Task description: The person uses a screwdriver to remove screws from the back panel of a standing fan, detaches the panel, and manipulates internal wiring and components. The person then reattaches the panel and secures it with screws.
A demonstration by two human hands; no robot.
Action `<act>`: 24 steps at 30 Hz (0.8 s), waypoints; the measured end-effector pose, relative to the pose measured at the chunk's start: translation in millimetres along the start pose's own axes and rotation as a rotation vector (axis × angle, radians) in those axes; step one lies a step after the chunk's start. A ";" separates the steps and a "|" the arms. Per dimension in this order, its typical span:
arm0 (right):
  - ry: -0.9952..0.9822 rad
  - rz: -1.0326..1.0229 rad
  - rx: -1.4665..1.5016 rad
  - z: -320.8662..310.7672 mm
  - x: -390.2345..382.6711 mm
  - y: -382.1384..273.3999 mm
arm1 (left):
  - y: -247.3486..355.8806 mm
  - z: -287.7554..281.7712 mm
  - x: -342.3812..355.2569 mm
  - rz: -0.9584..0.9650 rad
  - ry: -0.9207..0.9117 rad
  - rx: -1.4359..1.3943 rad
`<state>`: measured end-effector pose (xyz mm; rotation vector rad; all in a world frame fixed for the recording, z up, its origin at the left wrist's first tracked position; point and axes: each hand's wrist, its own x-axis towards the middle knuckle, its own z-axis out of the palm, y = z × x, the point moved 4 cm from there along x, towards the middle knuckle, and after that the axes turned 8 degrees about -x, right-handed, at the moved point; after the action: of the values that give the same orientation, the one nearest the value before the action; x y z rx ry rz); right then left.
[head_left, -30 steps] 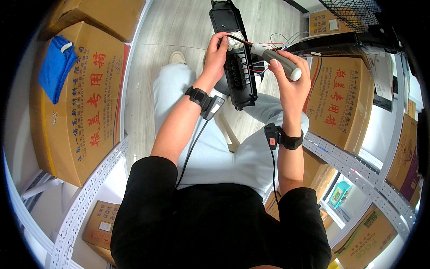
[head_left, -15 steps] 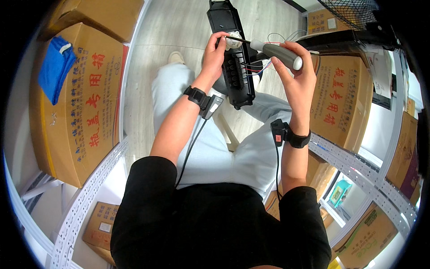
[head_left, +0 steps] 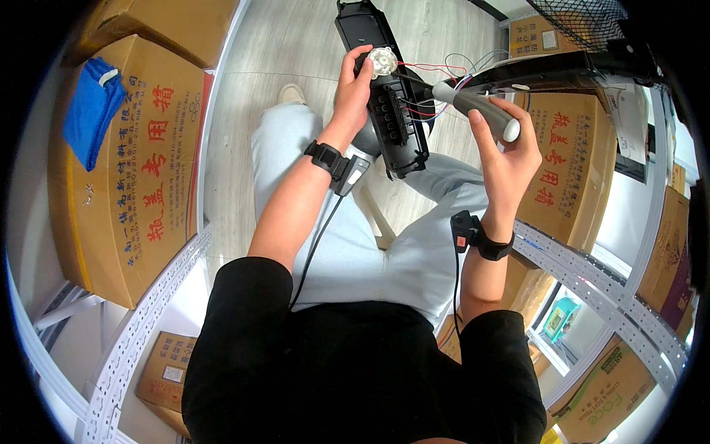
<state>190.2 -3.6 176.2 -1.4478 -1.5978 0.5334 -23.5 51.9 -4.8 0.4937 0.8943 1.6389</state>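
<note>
A long black plastic housing (head_left: 364,33) with a row of round black parts stands out over my knees, tilted a little. Set across its middle is a whitish round part (head_left: 382,63), likely plastic, with thin red and blue wires trailing off to the right. My left hand (head_left: 352,85) grips the housing's left edge, its thumb and index finger beside the round part. In my right hand (head_left: 510,140) is a screwdriver (head_left: 481,106) with a grey handle, pinched between thumb and fingers. Its dark shaft points left toward the round part; whether the tip touches cannot be made out.
A black arm-like bar (head_left: 532,78) reaches in from the right, beneath a black mesh basket (head_left: 580,22). Large cardboard boxes (head_left: 140,177) sit on metal shelving (head_left: 148,325) at both sides. A blue cloth (head_left: 94,111) lies on the left box.
My right hand has drawn the screwdriver right and toward me. Its shaft no longer crosses the round part, whose face now shows more. The housing has shifted slightly; my left hand stays at its edge.
</note>
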 end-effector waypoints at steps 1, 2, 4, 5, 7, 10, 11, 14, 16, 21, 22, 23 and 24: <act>-0.006 0.009 -0.035 -3.0 -0.6 -0.5 | -0.2 0.5 0.1 0.003 -0.001 0.010; -0.016 0.007 -0.082 -4.4 -0.9 1.5 | -0.4 1.0 0.1 0.006 -0.003 0.021; -0.039 0.014 -0.123 -2.4 -1.6 0.3 | 0.6 3.0 -0.2 0.022 -0.016 0.037; -0.051 0.019 -0.143 -0.8 -1.9 -0.1 | 1.7 4.5 -0.8 0.035 -0.029 0.043; -0.063 0.005 -0.166 2.9 -2.5 1.6 | 2.3 5.3 -0.6 0.057 -0.042 0.060; -0.080 -0.015 -0.165 6.9 -3.0 2.4 | 0.6 3.4 1.1 0.077 -0.044 0.087; -0.085 -0.018 -0.160 8.2 -3.0 2.2 | 0.2 2.5 1.4 0.080 -0.044 0.092; -0.104 -0.017 -0.173 11.2 -3.1 2.1 | 1.4 2.7 1.0 0.091 -0.047 0.106; -0.105 -0.036 -0.175 12.7 -2.6 3.1 | 3.1 5.0 -0.3 0.090 -0.051 0.110; -0.066 -0.153 -0.256 16.5 2.9 -7.8 | 4.3 6.5 -2.1 0.074 -0.050 0.119; -0.075 -0.171 -0.284 17.6 4.3 -10.4 | 4.4 6.7 -2.3 0.077 -0.051 0.117; -0.084 -0.188 -0.313 19.3 6.2 -12.1 | 4.6 6.7 -2.5 0.079 -0.053 0.115; -0.093 -0.206 -0.341 21.0 8.2 -12.5 | 4.6 7.1 -2.7 0.082 -0.055 0.113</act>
<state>166.5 6.4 178.1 -1.4951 -1.9574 0.2178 -20.5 51.1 3.5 0.6583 0.9404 1.6469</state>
